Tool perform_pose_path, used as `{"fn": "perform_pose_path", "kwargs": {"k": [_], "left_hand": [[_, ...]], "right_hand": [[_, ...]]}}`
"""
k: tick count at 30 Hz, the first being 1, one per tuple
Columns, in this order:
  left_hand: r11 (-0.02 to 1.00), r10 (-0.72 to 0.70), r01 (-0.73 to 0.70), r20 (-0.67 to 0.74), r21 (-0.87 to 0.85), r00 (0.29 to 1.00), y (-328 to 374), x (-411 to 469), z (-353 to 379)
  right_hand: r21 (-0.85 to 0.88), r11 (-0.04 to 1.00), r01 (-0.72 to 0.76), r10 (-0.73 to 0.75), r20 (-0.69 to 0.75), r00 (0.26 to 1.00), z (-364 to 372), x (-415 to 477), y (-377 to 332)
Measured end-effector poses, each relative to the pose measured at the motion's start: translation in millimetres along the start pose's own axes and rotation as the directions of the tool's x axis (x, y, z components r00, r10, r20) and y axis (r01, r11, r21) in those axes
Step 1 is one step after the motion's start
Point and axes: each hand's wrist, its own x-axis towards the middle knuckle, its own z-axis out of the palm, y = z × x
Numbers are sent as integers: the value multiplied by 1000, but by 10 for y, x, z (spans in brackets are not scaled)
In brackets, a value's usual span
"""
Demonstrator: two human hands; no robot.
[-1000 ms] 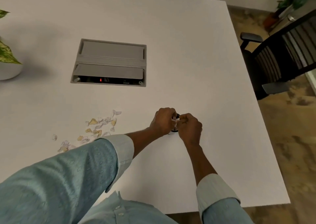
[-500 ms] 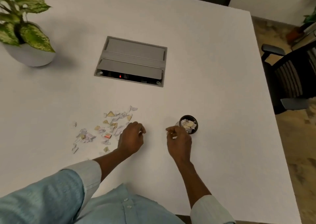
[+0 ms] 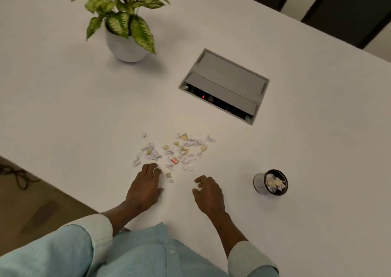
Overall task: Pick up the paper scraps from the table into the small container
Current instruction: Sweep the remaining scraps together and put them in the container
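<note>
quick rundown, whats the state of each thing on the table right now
small black round container: upright, open-topped, partly filled with scraps
loose white and yellow paper scraps: scattered on the white table, not collected
grey rectangular table hatch: lid ajar, red light showing
left hand: fingers flat at the scraps' edge
right hand: loosely curled, empty

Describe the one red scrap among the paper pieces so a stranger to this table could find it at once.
Start at the grey hatch set into the white table and come toward the person to the scatter of paper scraps. Near its front edge, just beyond the left hand, lies the red scrap. It alone is red-orange; its neighbours are white, pale lilac or tan.
</note>
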Motion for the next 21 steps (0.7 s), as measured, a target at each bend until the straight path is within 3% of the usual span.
{"fn": "perform_pose_path", "kwargs": {"k": [5, 11, 17, 21], "left_hand": [[986, -164, 165, 43, -13, 986, -36, -8, 75], [960, -233, 240, 65, -145, 970, 59, 44, 205], [970, -160, 168, 58, -178, 985, 141, 294, 211], [990, -22, 32, 72, -136, 997, 155, 504, 194]], "right_hand": [[-56, 997, 46, -42, 58, 997, 54, 269, -241], [-53, 998, 31, -29, 45, 999, 65, 590, -431], [-103, 992, 67, -62, 59, 996, 39, 793, -455], [-243, 951, 189, -164, 119, 979, 12, 897, -436]]}}
